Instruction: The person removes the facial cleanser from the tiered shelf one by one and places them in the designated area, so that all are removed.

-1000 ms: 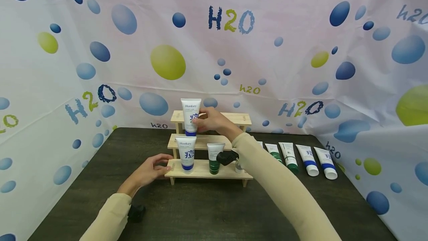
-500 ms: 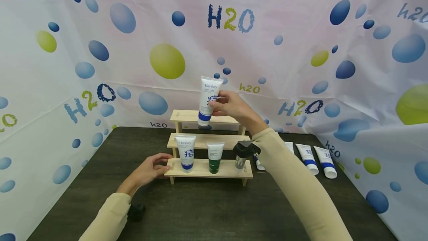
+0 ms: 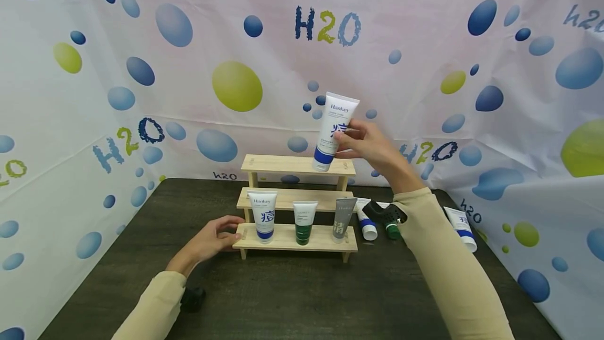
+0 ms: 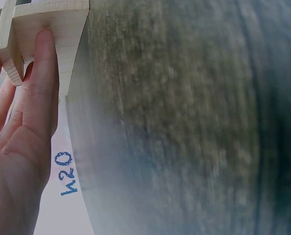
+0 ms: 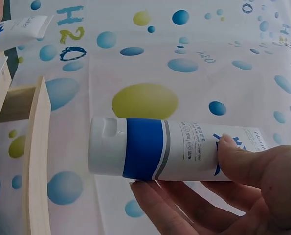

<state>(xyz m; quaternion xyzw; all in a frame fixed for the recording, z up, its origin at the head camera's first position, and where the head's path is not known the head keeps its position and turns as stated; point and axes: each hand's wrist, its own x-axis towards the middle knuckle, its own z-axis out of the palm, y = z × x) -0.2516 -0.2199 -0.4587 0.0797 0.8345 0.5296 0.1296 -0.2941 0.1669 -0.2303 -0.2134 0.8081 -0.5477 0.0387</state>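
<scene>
My right hand holds a white squeeze tube with a blue band, tilted, in front of the top step's right end. In the right wrist view the thumb lies on the tube's printed face and the fingers curl beneath it. My left hand grips the left end of the wooden display stand at its lowest step. The left wrist view shows one finger against the board and others by its leg. On that step stand a white-and-blue tube, a white-and-green tube and a grey tube.
More tubes lie on the dark table right of the stand, among them a white-and-blue tube and another white-and-blue tube. My right sleeve hides part of this row. A dotted backdrop rises behind the table.
My right hand has lifted the white-and-blue tube off the stand's upper part and carried it up and right, tilting it. The left hand stays at the stand.
</scene>
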